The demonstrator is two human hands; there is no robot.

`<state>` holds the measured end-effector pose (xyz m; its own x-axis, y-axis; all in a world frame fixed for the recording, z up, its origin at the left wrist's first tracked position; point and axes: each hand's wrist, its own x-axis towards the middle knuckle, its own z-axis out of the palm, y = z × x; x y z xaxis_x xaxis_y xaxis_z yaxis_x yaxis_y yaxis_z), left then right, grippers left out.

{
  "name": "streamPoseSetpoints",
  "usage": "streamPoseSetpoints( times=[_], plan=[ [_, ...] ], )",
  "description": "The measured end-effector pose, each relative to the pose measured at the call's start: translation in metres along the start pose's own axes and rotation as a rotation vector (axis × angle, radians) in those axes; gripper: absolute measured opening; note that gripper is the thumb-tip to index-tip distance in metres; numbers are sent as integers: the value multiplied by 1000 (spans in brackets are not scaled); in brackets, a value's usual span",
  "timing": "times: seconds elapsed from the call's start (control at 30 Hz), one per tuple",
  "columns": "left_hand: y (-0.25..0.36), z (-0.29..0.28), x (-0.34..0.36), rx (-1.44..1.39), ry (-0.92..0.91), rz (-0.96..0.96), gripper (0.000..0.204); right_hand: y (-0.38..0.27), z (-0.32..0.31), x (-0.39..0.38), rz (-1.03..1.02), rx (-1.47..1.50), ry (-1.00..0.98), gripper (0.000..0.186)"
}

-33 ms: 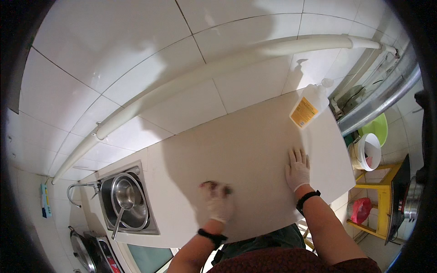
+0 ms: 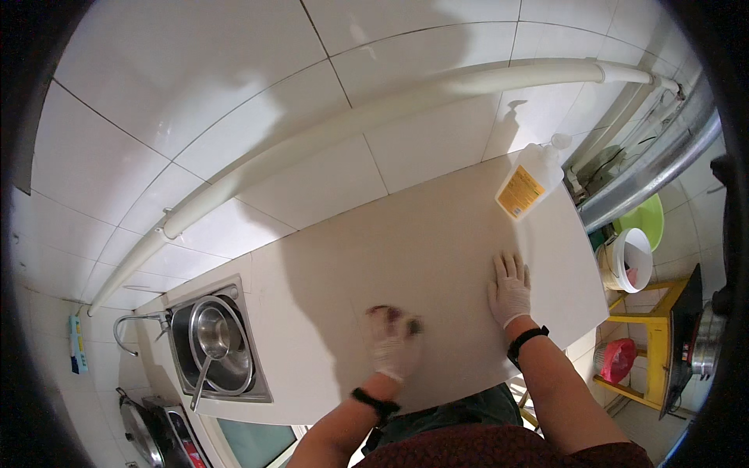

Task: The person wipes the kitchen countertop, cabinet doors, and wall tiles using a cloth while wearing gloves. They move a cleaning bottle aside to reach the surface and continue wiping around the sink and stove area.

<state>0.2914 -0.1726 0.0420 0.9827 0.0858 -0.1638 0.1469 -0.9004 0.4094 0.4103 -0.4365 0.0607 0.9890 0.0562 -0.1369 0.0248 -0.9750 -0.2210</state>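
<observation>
Grips a blurred dark pad (image 2: 385,312) under the left hand (image 2: 396,352), long axis unclear, on the worktop (image 2: 460,222) right of the sink (image 2: 262,387), with the right hand (image 2: 511,296) open, flat, farther from the sink.

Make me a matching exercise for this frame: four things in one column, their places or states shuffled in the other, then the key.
1. Left hand
2. Right hand
3. Jug with an orange label
4. Long-handled metal ladle

A. Over the sink
B. Flat on the counter, holding nothing
C. Fingers on a small dark item, blurred
D. Near the counter's far edge, toward the right

Pairs: 1-C, 2-B, 3-D, 4-A
</observation>
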Motion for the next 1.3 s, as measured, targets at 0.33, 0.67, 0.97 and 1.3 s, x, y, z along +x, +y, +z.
streamPoseSetpoints(
  times=[0.33, 0.67, 0.97, 1.3],
  plan=[
    [82, 11, 78, 32, -309, 558, 38, 10, 7, 2, -48, 30, 71, 54],
    [-18, -58, 138, 63, 285, -308, 39, 8, -6, 3, -36, -4, -46, 58],
    [182, 61, 81, 43, 76, 67, 48, 115, -25, -2, -187, 733, -83, 62],
    [277, 97, 49, 20, -186, 498, 50, 223, -73, 4, -210, -47, -139, 64]
  ],
)
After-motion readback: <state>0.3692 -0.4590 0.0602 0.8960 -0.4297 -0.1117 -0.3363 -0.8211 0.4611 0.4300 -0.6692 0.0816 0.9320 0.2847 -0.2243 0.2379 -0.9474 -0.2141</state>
